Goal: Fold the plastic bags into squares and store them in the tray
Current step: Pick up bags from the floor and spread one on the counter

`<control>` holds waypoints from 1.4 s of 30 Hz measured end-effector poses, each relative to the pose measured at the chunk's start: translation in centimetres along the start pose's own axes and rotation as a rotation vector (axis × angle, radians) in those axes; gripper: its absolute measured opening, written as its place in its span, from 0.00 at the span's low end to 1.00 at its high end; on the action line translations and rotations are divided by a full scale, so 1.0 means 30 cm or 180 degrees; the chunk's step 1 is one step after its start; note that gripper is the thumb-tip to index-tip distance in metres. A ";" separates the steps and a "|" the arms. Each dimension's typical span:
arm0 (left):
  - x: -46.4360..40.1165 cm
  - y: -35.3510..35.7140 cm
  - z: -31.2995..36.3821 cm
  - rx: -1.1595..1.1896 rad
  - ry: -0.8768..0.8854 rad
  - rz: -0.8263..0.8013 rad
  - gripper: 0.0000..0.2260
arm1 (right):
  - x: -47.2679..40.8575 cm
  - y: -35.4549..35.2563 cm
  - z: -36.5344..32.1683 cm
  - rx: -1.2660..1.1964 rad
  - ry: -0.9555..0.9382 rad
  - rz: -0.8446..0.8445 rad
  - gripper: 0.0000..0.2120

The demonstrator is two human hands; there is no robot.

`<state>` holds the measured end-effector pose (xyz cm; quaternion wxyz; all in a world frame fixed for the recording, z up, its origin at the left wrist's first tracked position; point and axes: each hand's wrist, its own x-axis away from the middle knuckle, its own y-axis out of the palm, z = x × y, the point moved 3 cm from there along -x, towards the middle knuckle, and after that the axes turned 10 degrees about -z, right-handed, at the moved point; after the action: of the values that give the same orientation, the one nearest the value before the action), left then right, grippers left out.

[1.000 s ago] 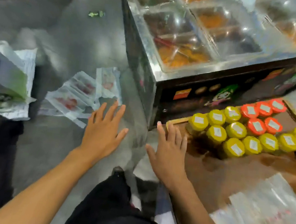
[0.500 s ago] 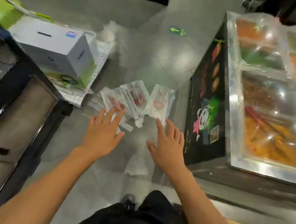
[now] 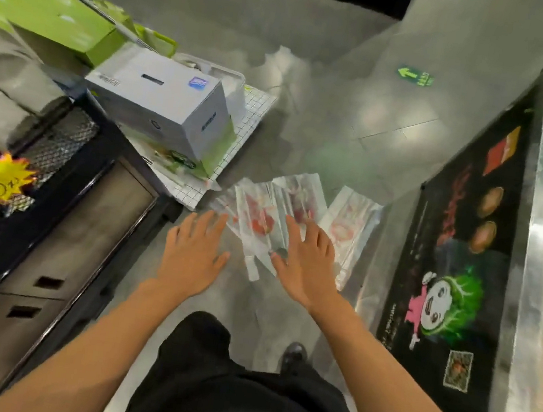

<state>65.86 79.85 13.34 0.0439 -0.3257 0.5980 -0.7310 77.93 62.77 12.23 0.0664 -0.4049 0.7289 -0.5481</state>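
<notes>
Running down the right edge, a steel food counter is cut off by the frame, its contents blurred. A white box sits at left. Several plastic bags lie fanned on the grey floor, partly hidden behind the left hand and right hand, both flat-fingered, grasping nothing.

Both forearms extend forward and down. Left hand and right hand: palms down, fingers straight and spread, holding nothing.
</notes>
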 end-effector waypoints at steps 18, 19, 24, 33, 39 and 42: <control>-0.989 -0.023 -0.575 -0.1333 0.1715 -0.0673 0.33 | -0.713 0.353 -0.360 -0.0723 0.2015 0.0394 0.38; -1.028 0.003 -0.590 -0.1392 0.1825 -0.0735 0.33 | -0.731 0.389 -0.381 -0.0799 0.2122 0.0376 0.38; -1.216 0.194 -0.629 -0.1305 0.2081 -0.0990 0.33 | -0.822 0.593 -0.413 -0.0816 0.2216 0.0223 0.36; -1.535 0.833 -0.699 -0.0997 0.2134 -0.1133 0.32 | -1.137 1.258 -0.120 -0.0763 0.1967 -0.0050 0.35; -1.800 1.276 -0.784 -0.1015 0.2088 -0.1380 0.31 | -1.367 1.708 0.116 -0.1059 0.2006 0.0053 0.33; -1.950 1.472 -0.811 -0.1049 0.2116 -0.1382 0.25 | -1.452 1.905 0.214 -0.1087 0.1965 0.0094 0.28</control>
<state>84.48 114.56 -53.09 -0.3587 -0.1934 0.6060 -0.6831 80.73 90.94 -54.13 -0.2179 -0.2148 0.8015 -0.5138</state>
